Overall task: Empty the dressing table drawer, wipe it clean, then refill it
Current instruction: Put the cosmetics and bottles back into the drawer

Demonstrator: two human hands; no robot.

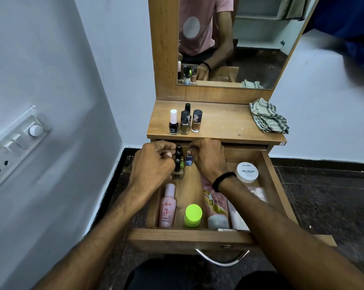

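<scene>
Curled fingers (170, 150) — polish bottles (178, 156) between

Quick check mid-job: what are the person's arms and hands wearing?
No sleeves reach the forearms, and neither the left hand nor the right hand is gloved. A black wristband circles the right wrist; the left wrist is bare.
</scene>
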